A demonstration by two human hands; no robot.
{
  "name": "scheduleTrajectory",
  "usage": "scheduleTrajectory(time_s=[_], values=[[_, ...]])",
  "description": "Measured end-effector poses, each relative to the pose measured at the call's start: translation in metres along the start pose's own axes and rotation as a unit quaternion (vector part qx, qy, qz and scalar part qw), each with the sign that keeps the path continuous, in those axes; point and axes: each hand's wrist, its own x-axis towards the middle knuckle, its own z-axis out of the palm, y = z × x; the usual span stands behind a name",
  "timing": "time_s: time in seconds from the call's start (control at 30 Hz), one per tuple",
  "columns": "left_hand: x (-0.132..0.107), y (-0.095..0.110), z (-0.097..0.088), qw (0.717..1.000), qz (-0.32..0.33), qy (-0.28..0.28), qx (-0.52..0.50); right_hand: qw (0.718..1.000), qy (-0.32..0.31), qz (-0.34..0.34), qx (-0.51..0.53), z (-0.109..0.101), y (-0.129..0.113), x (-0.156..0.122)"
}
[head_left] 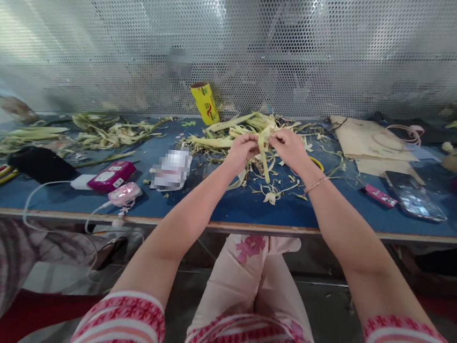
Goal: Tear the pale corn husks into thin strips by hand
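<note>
Over the blue table, my left hand and my right hand meet at a pale yellow-green leaf strip. The fingers of both hands are pinched on it, and its loose end hangs down between them. Behind and under the hands lies a heap of similar leaf strips with thin stalks and scraps. Torn pale bits are scattered on the table in front of the hands. Close to my right wrist is a yellow ring-shaped handle, partly hidden by the arm.
A yellow tube stands against the perforated metal panel. To the left are a white packet, a purple power bank, a pink case and more leaves. Rightward lie brown paper and a phone.
</note>
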Motion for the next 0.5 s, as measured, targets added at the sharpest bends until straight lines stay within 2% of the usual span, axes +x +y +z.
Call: scheduleTrajectory(time_s=[0.27,0.5], values=[[-0.0035,-0.0004,0.0021,1.0,-0.002,-0.017,-0.017,1.0,0.003,0.024,-0.007,-0.0021,-0.0052,-0.0004],[-0.0027,-0.0045,0.0033,1.0,0.016,-0.019,0.015,1.0,0.003,0.006,-0.01,0.002,-0.0064,-0.0023]])
